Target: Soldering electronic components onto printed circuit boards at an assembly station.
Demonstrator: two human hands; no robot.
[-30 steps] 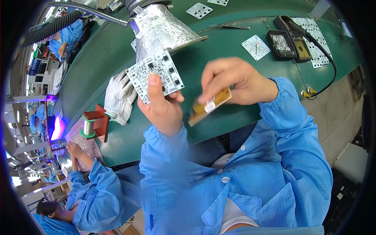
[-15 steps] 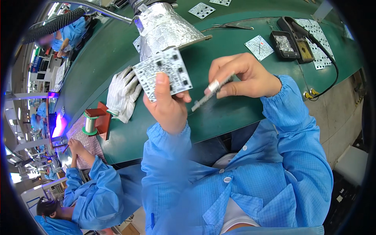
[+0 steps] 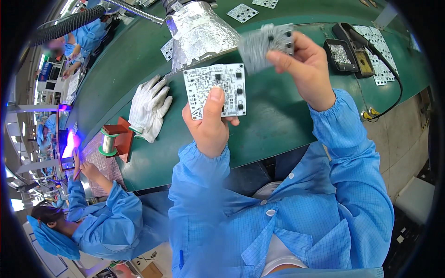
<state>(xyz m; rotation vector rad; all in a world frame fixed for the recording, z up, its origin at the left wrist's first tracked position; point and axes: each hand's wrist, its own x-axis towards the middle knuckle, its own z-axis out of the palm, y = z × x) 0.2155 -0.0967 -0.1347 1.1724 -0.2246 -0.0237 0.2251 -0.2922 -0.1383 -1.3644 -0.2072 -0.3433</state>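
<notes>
Upright in my left hand [image 3: 208, 127] is a white circuit board [image 3: 231, 83] with small black parts, my thumb pressed on its face and the fingers behind. A second circuit board [image 3: 259, 50], smeared by motion, is gripped at its right edge by my right hand [image 3: 306, 69], above and right of the first. The two boards are close but apart. A foil-wrapped funnel-shaped hood [image 3: 201, 34] stands just behind them. Part of the bench behind the right hand is hidden.
White gloves [image 3: 149, 109] and a solder wire spool [image 3: 109, 142] on a red-brown stand lie left on the green bench. At right are a small black tray [image 3: 339, 55], a soldering iron [image 3: 371, 45] and more boards [image 3: 382, 69]. A co-worker [image 3: 106, 222] sits at left.
My right hand has gone up and away from me, turning its board from edge-on to face-on. The left hand's board has shifted right and been straightened. The co-worker's arms have moved.
</notes>
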